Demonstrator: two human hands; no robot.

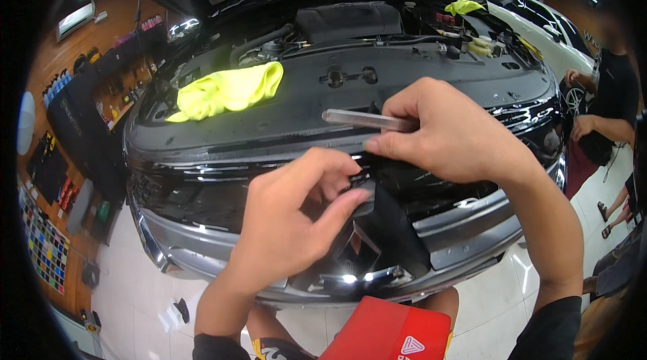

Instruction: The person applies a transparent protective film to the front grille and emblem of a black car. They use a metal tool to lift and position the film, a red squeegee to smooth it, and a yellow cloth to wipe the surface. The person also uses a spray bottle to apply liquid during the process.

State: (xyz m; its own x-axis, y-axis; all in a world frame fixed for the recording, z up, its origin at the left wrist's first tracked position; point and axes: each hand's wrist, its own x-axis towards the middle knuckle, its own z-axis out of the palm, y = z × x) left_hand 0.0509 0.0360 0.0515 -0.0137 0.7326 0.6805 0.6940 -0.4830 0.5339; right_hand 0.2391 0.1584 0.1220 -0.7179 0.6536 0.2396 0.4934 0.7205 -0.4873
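In front of me is the black front end of a car [202, 191]. My right hand [451, 131] is closed around a slim silver craft knife [364, 119]; its blunt end points left, and the blade is hidden in my fingers. Its thumb and fingertip come close to the front trim. My left hand [296, 218] is curled lower down, thumb and fingers pinching a thin dark film [364, 193] at the top of the black centre piece [397, 225]. Most of that film is hidden behind the fingers.
A yellow-green cloth [229, 90] lies on the black cover, another cloth [465, 7] farther back right. The hood is up. A red flat panel [391, 333] is at my lap. At right stand a person [610, 97] and a white car [532, 16]; tool racks [101, 90] line the left.
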